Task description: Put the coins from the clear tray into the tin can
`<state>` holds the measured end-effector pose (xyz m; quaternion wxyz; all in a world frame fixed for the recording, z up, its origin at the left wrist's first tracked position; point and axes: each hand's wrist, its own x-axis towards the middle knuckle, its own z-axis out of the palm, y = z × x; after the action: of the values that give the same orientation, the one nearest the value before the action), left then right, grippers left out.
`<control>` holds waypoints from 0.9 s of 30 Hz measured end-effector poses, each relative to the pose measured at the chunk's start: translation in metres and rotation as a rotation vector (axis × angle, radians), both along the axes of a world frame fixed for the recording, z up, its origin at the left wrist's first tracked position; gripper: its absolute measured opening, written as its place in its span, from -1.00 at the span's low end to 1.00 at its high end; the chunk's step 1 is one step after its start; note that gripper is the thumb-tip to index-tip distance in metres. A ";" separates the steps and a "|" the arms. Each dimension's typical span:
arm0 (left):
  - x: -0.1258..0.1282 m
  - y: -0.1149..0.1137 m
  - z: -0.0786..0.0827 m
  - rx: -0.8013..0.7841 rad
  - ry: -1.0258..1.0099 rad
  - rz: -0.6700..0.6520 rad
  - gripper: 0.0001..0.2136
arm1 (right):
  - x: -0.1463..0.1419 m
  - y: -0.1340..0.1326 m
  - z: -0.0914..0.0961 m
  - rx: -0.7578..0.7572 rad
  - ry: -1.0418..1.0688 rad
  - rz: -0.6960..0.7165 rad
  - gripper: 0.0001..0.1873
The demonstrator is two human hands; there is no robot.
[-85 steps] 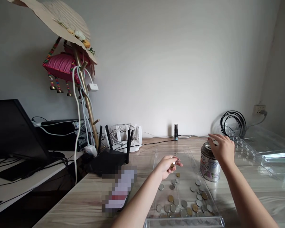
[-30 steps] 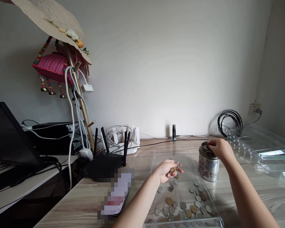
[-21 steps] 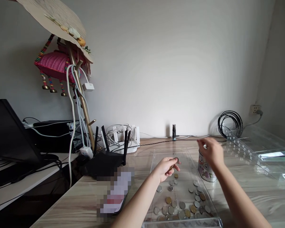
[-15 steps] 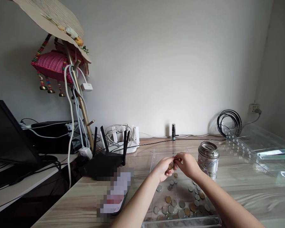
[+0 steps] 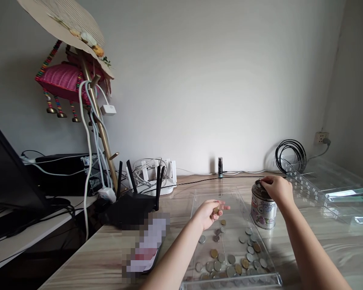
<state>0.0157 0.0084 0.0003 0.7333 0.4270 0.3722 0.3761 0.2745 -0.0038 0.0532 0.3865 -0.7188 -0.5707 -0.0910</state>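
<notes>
My left hand (image 5: pixel 211 212) hovers over the far end of a clear plastic tray (image 5: pixel 199 197), its fingers pinched on a small stack of coins. Several loose silver and gold coins (image 5: pixel 230 259) lie in the tray's near half. My right hand (image 5: pixel 275 189) rests on top of a floral tin money box (image 5: pixel 261 210) to the right of the tray. Its fingertips are pinched at the slot in the lid, and what they hold is too small to make out.
A black router (image 5: pixel 133 203) and a blurred flat object (image 5: pixel 147 245) lie left of the tray. White chargers and cables (image 5: pixel 151 173) sit by the wall. Clear plastic trays (image 5: pixel 329 185) and a coiled black cable (image 5: pixel 290 155) are at the right. A dark monitor (image 5: pixel 9 173) stands far left.
My right hand went from the tin to my left hand, took something there, and is back on the tin's lid. My left hand stayed over the tray.
</notes>
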 end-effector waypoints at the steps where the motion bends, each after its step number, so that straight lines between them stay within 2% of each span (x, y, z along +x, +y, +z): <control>1: 0.000 0.000 0.000 0.030 0.020 -0.015 -0.88 | 0.000 0.001 -0.001 -0.012 0.003 -0.006 -0.78; 6: -0.001 -0.001 0.000 0.168 0.098 -0.119 -0.70 | 0.001 0.001 -0.002 -0.001 -0.007 -0.034 -0.77; 9: 0.000 -0.003 0.002 0.170 0.116 -0.148 -0.68 | -0.004 -0.001 -0.001 0.176 -0.052 -0.032 -0.73; 11: -0.001 -0.004 0.003 0.147 0.113 -0.154 -0.72 | -0.015 -0.004 -0.001 0.354 -0.072 0.052 -0.71; 13: -0.001 -0.005 0.004 0.126 0.101 -0.171 -0.76 | -0.035 -0.007 -0.003 0.418 -0.070 0.242 -0.70; 15: -0.001 -0.006 0.004 0.117 0.081 -0.199 -0.76 | -0.060 -0.009 -0.010 0.330 -0.076 0.455 -0.71; 18: 0.000 -0.005 0.002 0.104 0.039 -0.213 -0.78 | -0.094 -0.010 -0.024 0.106 -0.100 0.663 -0.73; 20: 0.001 -0.005 0.001 0.079 0.026 -0.213 -0.81 | -0.108 -0.008 -0.033 0.016 -0.080 0.719 -0.76; 23: 0.002 -0.004 0.001 0.048 0.017 -0.227 -0.85 | -0.114 -0.007 -0.038 -0.013 0.009 0.731 -0.78; 27: 0.003 -0.005 0.002 0.060 -0.016 -0.206 -0.87 | -0.105 -0.010 -0.028 -0.043 0.094 0.808 -0.79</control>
<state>0.0182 0.0034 0.0026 0.7580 0.4816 0.3089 0.3131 0.1695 -0.0137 0.0250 0.4015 -0.4479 -0.7908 0.1132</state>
